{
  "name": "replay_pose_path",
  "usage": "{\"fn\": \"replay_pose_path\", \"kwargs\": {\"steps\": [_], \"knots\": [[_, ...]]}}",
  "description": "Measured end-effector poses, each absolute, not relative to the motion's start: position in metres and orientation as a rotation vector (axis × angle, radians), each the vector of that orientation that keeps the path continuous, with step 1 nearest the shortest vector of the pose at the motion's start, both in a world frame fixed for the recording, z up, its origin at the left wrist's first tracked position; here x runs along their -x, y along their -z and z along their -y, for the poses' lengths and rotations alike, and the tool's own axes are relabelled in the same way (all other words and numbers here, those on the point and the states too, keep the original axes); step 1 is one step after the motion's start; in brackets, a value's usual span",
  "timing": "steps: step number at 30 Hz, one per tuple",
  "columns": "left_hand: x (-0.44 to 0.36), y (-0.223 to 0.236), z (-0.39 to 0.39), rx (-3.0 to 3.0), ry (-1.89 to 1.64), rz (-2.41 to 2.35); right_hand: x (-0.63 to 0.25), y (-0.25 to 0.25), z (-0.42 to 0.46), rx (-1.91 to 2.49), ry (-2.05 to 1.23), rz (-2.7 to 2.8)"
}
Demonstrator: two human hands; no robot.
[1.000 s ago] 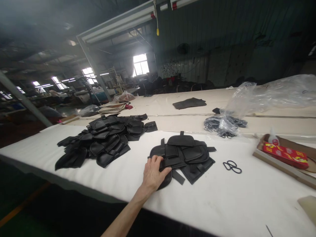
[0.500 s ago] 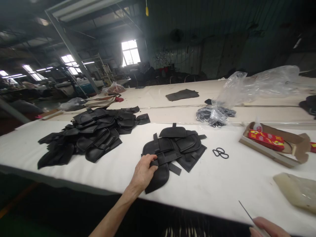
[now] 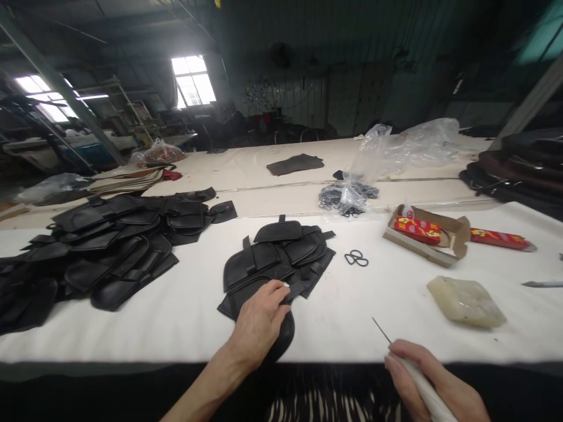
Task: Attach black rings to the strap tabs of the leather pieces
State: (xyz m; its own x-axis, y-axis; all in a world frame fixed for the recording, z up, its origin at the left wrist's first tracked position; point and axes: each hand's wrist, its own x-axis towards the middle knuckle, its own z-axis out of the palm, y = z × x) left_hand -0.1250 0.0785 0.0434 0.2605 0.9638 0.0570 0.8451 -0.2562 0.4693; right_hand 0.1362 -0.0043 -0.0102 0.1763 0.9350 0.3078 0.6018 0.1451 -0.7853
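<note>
My left hand (image 3: 260,319) is closed on the strap (image 3: 296,289) of a black leather pouch (image 3: 285,340) at the table's front edge. Part of the pouch is hidden under the hand. Against it lies a small heap of similar pouches (image 3: 268,258) with short straps. In my right hand (image 3: 448,375) is an awl (image 3: 420,384) with a pale handle; its thin metal shaft points up and left, above the front edge. Black rings (image 3: 356,258) rest on the white table (image 3: 334,328) between the hands, further back.
A larger pile of black pouches (image 3: 118,234) covers the left side. To the right are an open cardboard box (image 3: 417,252) with red packets, a yellowish block in plastic (image 3: 466,302) and a dark stack (image 3: 523,170). Behind stands a clear bag of black pieces (image 3: 347,196).
The view has swung right. My left hand has shifted its hold on the front pouch, which now lies nearer the edge. My right hand with the awl has come further into view.
</note>
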Motion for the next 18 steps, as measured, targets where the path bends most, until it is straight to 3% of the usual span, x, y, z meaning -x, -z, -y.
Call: {"fn": "replay_pose_path", "kwargs": {"steps": [5, 18], "knots": [[0.120, -0.044, -0.106, -2.126, -0.252, -1.673, -0.134, -0.006, -0.016, 1.558, -0.425, 1.483], [0.128, -0.043, -0.102, -1.877, -0.580, -1.552, -0.138, 0.000, -0.133, 1.559, -0.193, 1.850]]}}
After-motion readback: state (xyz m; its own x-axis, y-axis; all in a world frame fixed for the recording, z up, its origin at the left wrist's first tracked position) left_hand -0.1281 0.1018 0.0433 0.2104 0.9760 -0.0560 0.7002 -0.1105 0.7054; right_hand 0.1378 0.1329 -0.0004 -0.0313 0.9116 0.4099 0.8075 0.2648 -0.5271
